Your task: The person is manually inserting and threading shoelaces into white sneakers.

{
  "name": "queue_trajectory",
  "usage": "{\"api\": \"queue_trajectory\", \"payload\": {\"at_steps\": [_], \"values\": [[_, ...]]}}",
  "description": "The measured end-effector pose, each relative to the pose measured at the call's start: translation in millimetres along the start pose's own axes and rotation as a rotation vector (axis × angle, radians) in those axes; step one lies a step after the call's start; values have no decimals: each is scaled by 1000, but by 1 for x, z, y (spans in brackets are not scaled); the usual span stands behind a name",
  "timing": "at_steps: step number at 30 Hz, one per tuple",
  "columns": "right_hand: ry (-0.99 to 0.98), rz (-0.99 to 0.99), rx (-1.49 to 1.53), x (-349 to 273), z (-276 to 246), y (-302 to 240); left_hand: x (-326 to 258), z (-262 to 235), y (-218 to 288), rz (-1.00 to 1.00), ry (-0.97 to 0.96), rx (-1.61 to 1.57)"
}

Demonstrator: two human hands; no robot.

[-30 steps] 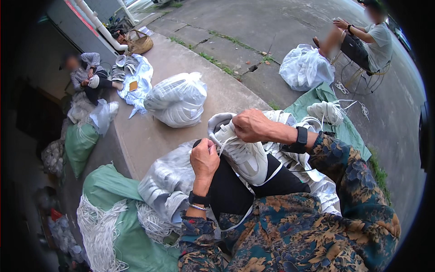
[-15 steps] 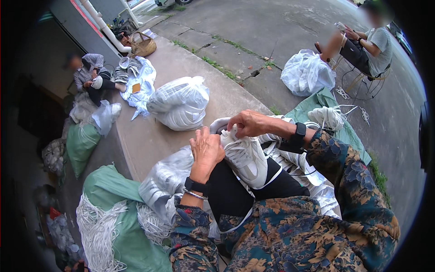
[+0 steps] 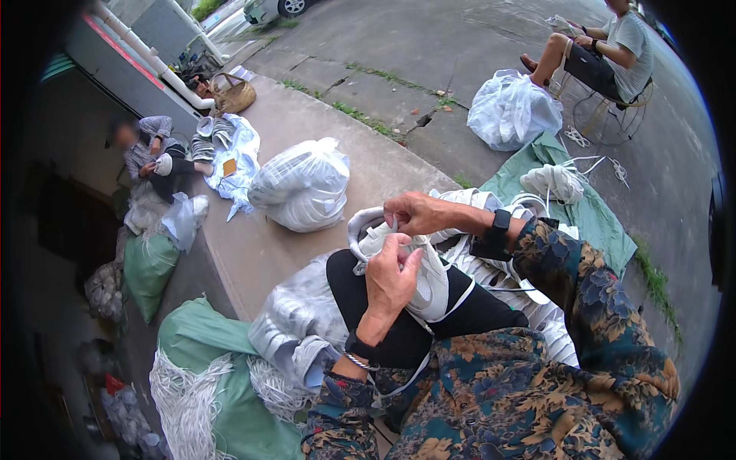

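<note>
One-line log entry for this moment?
left hand: over white shoe, grip unclear | right hand: by shoe opening, grip unclear | shoe: on lap, toe toward body

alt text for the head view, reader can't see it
A person's left hand and right hand work together over a white laced shoe on their lap. Nearby are a filled translucent bag and a green sack draped with white laces; two other people sit farther off.

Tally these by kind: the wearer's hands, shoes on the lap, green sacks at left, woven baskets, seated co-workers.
Wearer's hands (left hand, right hand): 2
Shoe on the lap: 1
Green sacks at left: 2
Woven basket: 1
Seated co-workers: 2
Total: 8
</note>
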State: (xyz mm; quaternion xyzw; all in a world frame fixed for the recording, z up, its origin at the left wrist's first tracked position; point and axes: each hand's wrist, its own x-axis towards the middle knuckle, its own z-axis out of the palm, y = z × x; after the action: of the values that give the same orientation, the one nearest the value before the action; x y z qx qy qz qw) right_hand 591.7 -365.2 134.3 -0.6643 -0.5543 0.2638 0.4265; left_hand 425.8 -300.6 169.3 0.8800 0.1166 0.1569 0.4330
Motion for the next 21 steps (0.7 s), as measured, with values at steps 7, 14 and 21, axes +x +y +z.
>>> {"api": "queue_trajectory", "payload": {"at_steps": [7, 14, 21], "values": [[-36, 38, 179, -3, 3, -7, 35, -18, -46, -75, 31, 196], [-4, 37, 227, -3, 3, -3, -1, -91, -106, -374, 236, 80], [346, 159, 94, 23, -6, 2, -31, -90, -79, -384, 449, -330]]}}
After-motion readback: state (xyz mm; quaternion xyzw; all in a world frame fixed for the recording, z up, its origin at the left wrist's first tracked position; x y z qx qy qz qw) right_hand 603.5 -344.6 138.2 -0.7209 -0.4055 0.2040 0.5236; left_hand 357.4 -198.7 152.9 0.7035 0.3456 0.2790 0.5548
